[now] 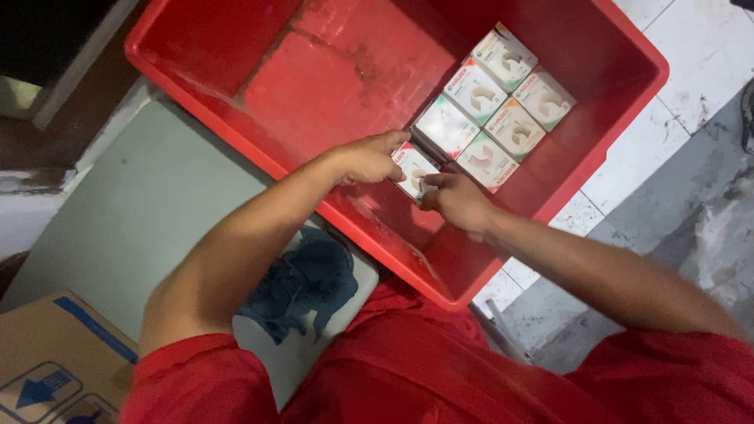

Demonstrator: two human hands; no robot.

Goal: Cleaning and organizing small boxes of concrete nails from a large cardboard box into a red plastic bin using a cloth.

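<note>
Both my hands reach into a big red plastic crate [236, 94]. My left hand [367, 157] and my right hand [455, 200] together grip one small white carton [414, 169] with a red stripe, held just above the crate's floor. Beyond it, several matching white cartons [495, 102] lie flat in two neat rows against the crate's right side. The held carton sits at the near end of those rows, close to the nearest one.
The crate's left half shows bare scuffed red floor. A grey-green surface [133, 212] lies to the left, a brown cardboard box [47, 361] with blue arrows at bottom left. White and grey floor tiles [691, 157] spread to the right. My red clothing fills the bottom.
</note>
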